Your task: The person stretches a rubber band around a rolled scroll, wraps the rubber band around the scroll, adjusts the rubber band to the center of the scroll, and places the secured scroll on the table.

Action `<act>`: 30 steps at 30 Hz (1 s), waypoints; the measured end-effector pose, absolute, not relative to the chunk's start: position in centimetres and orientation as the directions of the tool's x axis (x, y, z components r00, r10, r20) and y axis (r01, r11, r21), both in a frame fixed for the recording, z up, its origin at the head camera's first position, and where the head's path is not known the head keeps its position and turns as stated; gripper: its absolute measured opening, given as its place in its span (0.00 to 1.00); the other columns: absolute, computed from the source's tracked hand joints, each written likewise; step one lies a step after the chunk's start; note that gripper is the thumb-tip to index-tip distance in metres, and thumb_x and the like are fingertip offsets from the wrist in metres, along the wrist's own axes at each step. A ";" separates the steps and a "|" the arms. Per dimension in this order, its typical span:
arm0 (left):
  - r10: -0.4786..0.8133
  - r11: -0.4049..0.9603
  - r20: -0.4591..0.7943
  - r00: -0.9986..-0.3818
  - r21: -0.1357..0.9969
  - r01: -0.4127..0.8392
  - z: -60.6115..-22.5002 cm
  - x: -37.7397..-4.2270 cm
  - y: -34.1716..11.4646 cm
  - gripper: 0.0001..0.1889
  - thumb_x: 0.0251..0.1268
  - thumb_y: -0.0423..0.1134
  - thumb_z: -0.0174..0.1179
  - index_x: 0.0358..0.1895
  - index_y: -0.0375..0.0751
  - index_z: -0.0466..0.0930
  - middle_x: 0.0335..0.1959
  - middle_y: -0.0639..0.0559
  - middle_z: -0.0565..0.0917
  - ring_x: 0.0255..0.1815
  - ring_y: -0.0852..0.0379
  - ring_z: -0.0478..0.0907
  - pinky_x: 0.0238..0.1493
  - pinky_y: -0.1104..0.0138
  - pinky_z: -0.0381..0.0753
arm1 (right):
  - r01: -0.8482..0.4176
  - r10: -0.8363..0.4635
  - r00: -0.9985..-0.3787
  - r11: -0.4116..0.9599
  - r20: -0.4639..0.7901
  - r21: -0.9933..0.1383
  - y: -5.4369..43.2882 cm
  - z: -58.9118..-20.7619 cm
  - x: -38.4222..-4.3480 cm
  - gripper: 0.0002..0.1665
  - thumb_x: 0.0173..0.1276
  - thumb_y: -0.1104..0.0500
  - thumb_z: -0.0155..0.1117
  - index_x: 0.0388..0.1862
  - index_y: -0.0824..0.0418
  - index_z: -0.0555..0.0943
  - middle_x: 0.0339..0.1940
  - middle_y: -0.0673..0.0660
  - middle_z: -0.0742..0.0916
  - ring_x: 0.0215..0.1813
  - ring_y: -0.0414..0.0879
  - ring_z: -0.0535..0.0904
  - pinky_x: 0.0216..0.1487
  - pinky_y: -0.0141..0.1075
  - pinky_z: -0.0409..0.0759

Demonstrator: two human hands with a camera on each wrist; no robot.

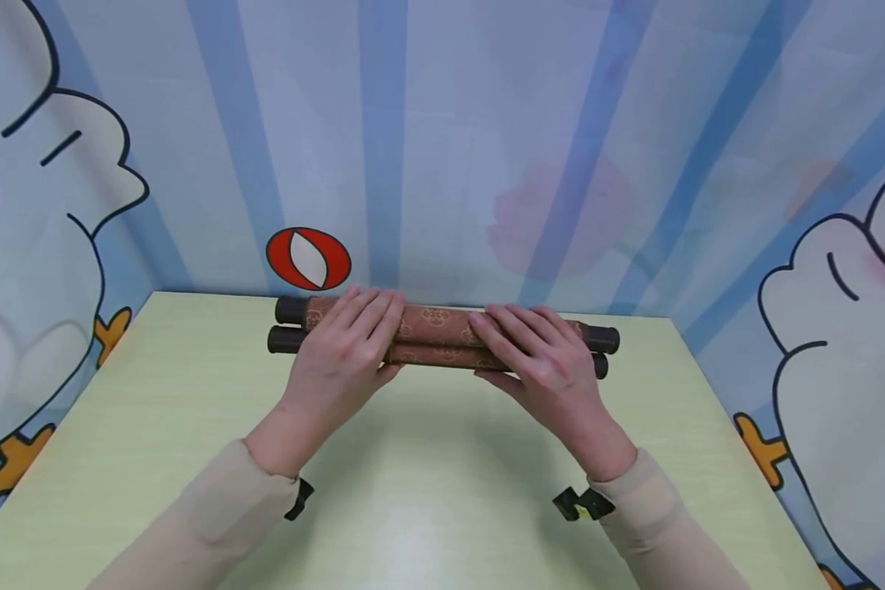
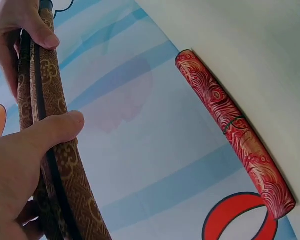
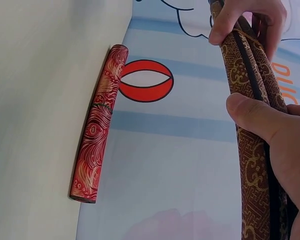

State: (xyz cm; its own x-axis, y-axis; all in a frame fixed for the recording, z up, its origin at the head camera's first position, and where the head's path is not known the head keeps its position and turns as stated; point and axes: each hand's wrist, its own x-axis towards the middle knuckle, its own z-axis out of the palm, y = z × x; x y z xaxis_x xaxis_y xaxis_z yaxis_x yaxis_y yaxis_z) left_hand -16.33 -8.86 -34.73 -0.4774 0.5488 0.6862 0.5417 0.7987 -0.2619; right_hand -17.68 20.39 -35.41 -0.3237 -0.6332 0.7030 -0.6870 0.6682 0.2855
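Note:
Both hands grip a brown scroll [image 1: 442, 328] with a gold pattern and black end knobs. It is rolled into two parallel rolls, level above the back of the table. My left hand [image 1: 342, 352] holds its left part, fingers over the top and thumb on the near side. Toward the right end, my right hand [image 1: 549, 369] has a similar grip. In the left wrist view, a dark stripe runs along the brown rolls. A red swirl-patterned roll [image 2: 235, 132] tied with a dark cord lies beyond the hands; the head view does not show it.
A pale table [image 1: 428, 459] spreads below the forearms. Behind it hangs a blue striped backdrop [image 1: 442, 164] with cartoon figures at both sides. The red roll [image 3: 97, 130] lies along the table's back edge, by the backdrop. Small black pieces [image 1: 584, 503] sit at the cuffs.

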 end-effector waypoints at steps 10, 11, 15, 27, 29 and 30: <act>0.520 0.825 0.678 -0.519 -0.241 0.512 -34.5 -15.9 -9.4 0.53 0.40 0.52 0.91 0.71 0.31 0.78 0.64 0.37 0.85 0.65 0.39 0.82 0.77 0.50 0.73 | -0.690 -0.633 -0.326 0.667 0.702 0.282 20.4 -35.4 -17.7 0.51 0.55 0.47 0.89 0.77 0.54 0.78 0.66 0.59 0.87 0.65 0.57 0.84 0.68 0.53 0.81; 0.518 0.827 0.675 -0.526 -0.238 0.509 -34.5 -15.9 -9.5 0.53 0.40 0.51 0.91 0.71 0.31 0.78 0.64 0.37 0.85 0.65 0.39 0.82 0.77 0.50 0.73 | -0.690 -0.635 -0.323 0.665 0.702 0.284 20.4 -35.4 -17.8 0.50 0.55 0.47 0.89 0.77 0.55 0.78 0.66 0.59 0.87 0.65 0.57 0.84 0.68 0.53 0.81; 0.519 0.827 0.667 -0.534 -0.232 0.513 -34.5 -16.1 -9.3 0.49 0.41 0.49 0.90 0.68 0.29 0.79 0.61 0.36 0.86 0.63 0.38 0.82 0.76 0.49 0.74 | -0.693 -0.631 -0.315 0.663 0.709 0.283 20.3 -35.5 -17.8 0.49 0.56 0.47 0.89 0.76 0.55 0.79 0.66 0.59 0.87 0.65 0.57 0.85 0.69 0.53 0.81; 0.518 0.819 0.678 -0.521 -0.217 0.532 -34.3 -16.2 -9.3 0.51 0.39 0.52 0.91 0.69 0.32 0.80 0.62 0.37 0.86 0.64 0.39 0.83 0.78 0.49 0.72 | -0.694 -0.638 -0.321 0.662 0.700 0.284 19.9 -35.2 -17.8 0.49 0.57 0.46 0.88 0.76 0.54 0.79 0.67 0.59 0.87 0.66 0.56 0.84 0.70 0.53 0.80; 0.518 0.820 0.672 -0.530 -0.213 0.531 -34.3 -16.1 -9.6 0.52 0.39 0.53 0.91 0.69 0.32 0.80 0.63 0.37 0.86 0.64 0.39 0.82 0.78 0.49 0.72 | -0.695 -0.638 -0.321 0.661 0.701 0.283 20.0 -35.2 -17.8 0.49 0.57 0.47 0.88 0.76 0.54 0.79 0.67 0.59 0.87 0.66 0.56 0.84 0.70 0.54 0.80; 0.519 0.820 0.669 -0.532 -0.214 0.531 -34.3 -16.1 -9.7 0.51 0.39 0.52 0.91 0.69 0.32 0.80 0.63 0.37 0.86 0.64 0.38 0.83 0.77 0.49 0.72 | -0.696 -0.637 -0.320 0.660 0.701 0.282 20.1 -35.2 -17.8 0.48 0.56 0.47 0.88 0.76 0.54 0.79 0.66 0.59 0.87 0.66 0.56 0.84 0.70 0.54 0.80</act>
State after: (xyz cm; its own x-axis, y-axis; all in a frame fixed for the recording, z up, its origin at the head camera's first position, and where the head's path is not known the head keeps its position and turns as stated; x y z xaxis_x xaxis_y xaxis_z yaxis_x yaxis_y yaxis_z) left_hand -16.11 -9.66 -34.33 -0.5320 0.5191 0.6690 0.5307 0.8200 -0.2143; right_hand -17.77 20.07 -35.23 -0.3199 -0.6372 0.7012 -0.6964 0.6599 0.2819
